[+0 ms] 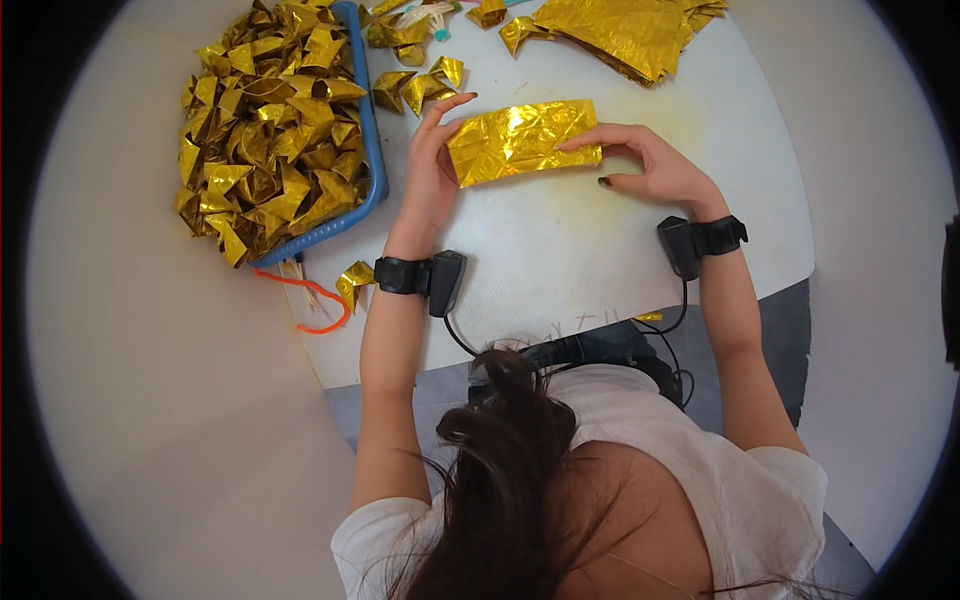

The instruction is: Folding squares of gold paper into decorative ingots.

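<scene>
A folded rectangle of crinkled gold foil paper [520, 142] lies between my hands over the white table. My left hand [432, 170] is at its left end and holds that edge, its index finger stretched out above the corner. My right hand [655, 168] reaches in from the other side. Its fingers lie stretched on the right end of the foil, while its thumb stands apart below the edge. Both wrists wear black straps with small black boxes and cables.
A blue basket [374, 150] heaped with folded gold foil pieces [275, 130] stands at the left. More gold sheets [620, 35] lie stacked at the back of the white table [560, 255]. Loose folded pieces [420, 88] sit beyond my left hand. An orange cord [325, 328] lies near the basket.
</scene>
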Demonstrator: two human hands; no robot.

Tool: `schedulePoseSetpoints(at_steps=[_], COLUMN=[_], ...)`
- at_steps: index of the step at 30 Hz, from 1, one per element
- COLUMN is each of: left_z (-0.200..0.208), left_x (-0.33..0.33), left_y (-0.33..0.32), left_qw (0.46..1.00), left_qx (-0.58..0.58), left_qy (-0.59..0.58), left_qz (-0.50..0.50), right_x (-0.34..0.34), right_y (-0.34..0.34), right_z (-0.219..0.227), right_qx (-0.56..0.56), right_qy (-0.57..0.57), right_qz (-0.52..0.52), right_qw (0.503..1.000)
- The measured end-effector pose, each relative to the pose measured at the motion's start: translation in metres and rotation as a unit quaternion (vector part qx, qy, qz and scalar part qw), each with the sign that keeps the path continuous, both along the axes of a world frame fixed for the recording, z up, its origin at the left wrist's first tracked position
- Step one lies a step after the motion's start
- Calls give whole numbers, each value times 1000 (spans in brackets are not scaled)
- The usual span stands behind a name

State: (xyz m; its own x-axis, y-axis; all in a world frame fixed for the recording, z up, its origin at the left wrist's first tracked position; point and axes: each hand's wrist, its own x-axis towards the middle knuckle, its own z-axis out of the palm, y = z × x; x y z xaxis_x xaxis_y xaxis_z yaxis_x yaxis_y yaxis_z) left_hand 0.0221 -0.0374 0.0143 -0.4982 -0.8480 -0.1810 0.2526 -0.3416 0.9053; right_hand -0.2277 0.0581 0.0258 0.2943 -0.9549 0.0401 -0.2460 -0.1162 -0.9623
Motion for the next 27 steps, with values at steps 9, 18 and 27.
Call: schedulePoseSetpoints(at_steps=[9, 18, 27], left_z=[-1, -12, 8], left_x=[-2, 5, -8], left_y=[6, 1, 22], left_qw=[997, 974, 978], left_qx=[-47, -131, -91], left_qy=[-45, 10, -2], left_qz=[-48, -185, -189], right_x=[-3, 9, 20], right_y=[-4, -5, -7], right_z=[-3, -18, -19], right_qx=[-1, 21, 3], right_qy=[106, -46, -93], right_qz=[-23, -56, -250], right_qw=[994, 997, 964])
